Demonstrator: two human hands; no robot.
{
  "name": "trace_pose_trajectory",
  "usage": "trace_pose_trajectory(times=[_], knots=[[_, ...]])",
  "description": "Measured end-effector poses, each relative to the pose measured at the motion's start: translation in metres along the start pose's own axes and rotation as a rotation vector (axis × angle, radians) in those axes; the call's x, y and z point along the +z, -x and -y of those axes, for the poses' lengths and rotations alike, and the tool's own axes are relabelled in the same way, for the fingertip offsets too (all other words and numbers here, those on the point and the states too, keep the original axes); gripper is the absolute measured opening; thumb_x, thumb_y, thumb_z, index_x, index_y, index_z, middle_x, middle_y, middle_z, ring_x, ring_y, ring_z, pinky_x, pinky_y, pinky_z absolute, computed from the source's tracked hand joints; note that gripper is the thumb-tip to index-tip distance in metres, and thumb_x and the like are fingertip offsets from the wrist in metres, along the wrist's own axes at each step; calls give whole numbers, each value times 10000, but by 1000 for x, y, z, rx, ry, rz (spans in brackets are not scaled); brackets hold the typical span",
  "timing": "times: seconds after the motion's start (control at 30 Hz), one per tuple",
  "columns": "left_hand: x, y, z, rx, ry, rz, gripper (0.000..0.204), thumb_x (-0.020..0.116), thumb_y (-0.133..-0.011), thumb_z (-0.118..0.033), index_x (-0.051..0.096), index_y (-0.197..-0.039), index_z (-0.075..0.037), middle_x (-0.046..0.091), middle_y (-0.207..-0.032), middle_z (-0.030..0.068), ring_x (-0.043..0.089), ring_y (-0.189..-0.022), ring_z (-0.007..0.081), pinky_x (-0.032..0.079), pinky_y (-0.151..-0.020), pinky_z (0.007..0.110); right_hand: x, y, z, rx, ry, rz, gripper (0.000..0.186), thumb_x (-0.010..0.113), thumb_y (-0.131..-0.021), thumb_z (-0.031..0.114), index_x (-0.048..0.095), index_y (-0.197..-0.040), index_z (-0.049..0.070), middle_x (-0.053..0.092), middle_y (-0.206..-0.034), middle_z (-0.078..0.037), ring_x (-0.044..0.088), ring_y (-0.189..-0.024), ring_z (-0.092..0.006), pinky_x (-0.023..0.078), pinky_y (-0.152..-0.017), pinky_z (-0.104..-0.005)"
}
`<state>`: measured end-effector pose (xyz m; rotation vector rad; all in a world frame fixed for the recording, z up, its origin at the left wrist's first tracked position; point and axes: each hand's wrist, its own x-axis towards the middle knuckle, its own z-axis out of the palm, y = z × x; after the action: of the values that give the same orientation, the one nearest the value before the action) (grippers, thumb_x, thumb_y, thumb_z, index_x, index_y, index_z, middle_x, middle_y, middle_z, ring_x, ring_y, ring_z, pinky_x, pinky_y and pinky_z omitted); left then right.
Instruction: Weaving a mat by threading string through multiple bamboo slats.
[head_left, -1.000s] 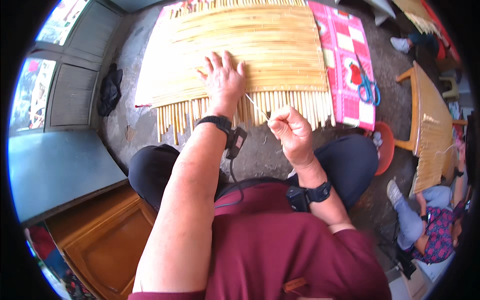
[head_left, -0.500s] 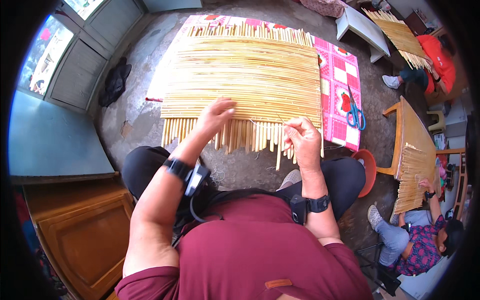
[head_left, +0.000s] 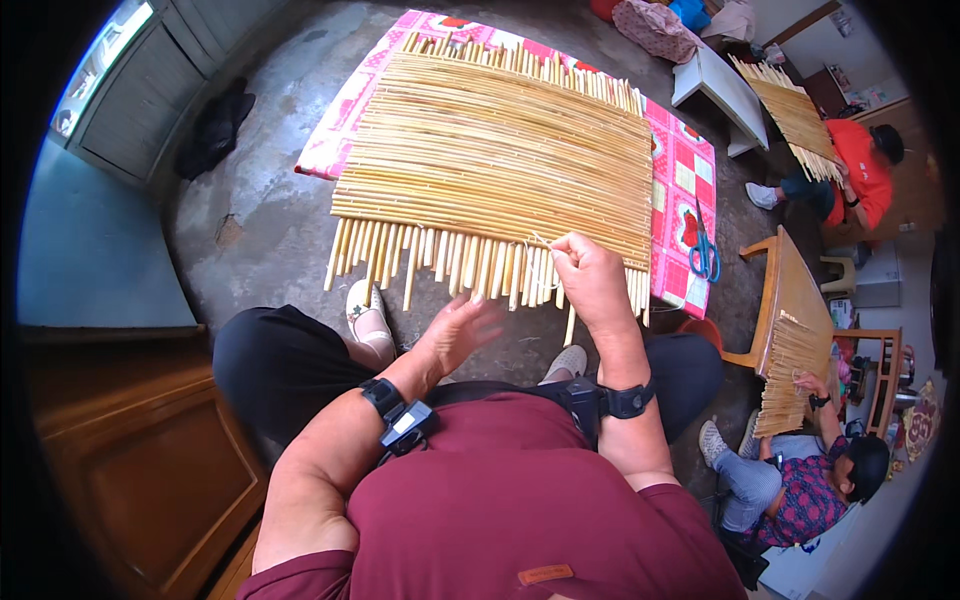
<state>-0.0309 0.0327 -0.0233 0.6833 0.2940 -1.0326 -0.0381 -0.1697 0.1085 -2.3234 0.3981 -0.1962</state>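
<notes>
A mat of straw-coloured reed stalks point(head_left: 500, 150) lies before me, its near and far edges fringed with upright stalk ends. My right hand point(head_left: 595, 285) is at the near edge, right of the middle, thumb and forefinger pinched together. White thread point(head_left: 540, 240) loops out beside these fingertips; whether a needle is also in the pinch is hidden. My left hand point(head_left: 462, 335) is just below the fringe, apart from the mat, its fingers stretched out and somewhat blurred. It appears to hold nothing.
Under the mat is a pink checked cloth point(head_left: 685, 165), with blue-handled scissors point(head_left: 704, 255) on its right side. A red basin point(head_left: 703, 330) stands by my right knee. At right, two people work on similar mats, one at a wooden table point(head_left: 800, 290). A wooden cabinet point(head_left: 150, 450) stands left.
My left hand has come off the mat and down toward me. The right hand has shifted slightly left, its fingertips now at the mat's edge beside the thread. The view has tilted a little.
</notes>
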Motion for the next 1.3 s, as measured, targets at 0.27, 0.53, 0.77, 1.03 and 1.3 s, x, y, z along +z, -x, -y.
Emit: trace_pose_trajectory(times=[0.27, 0.53, 0.77, 1.03, 1.3], knots=[[16, -15, -18, 298, 124, 45, 488, 684, -837, -216, 485, -1253, -56, 570, -1234, 87, 530, -1178, 244, 402, -1009, 527, 0, -22, 7, 8, 198, 60, 97, 567, -798, 114, 621, -790, 34, 618, -693, -187, 626, -677, -346, 485, -624, -414], [18, -21, -20, 256, 53, -31, 406, 598, -867, -55, 468, -1251, -34, 605, -1141, 115, 606, -1057, 253, 485, -929, 516, 8, -37, 6, -1, 317, 115, 121, 532, -793, 121, 623, -742, 62, 624, -706, -180, 623, -693, -357, 488, -648, -445], [21, -22, -19, 270, 44, -93, 392, 572, -868, -21, 456, -1243, -26, 599, -1113, 114, 610, -1042, 259, 506, -903, 513, 14, -42, 2, -21, 337, 133, 121, 542, -793, 131, 629, -735, 71, 626, -697, -175, 628, -701, -357, 502, -666, -444], [21, -22, -20, 265, 37, -84, 415, 562, -871, -10, 433, -1265, -16, 585, -1148, 132, 607, -1049, 271, 510, -910, 511, 13, -42, 4, -27, 311, 140, 110, 539, -782, 106, 625, -730, 61, 622, -699, -184, 630, -692, -355, 502, -657, -440], [24, -22, -20, 257, 52, -80, 429, 567, -871, -3, 423, -1275, -9, 580, -1156, 141, 608, -1043, 274, 521, -899, 500, 12, -42, 8, -10, 313, 152, 114, 526, -772, 86, 625, -721, 60, 618, -688, -186, 625, -676, -359, 500, -649, -442]])
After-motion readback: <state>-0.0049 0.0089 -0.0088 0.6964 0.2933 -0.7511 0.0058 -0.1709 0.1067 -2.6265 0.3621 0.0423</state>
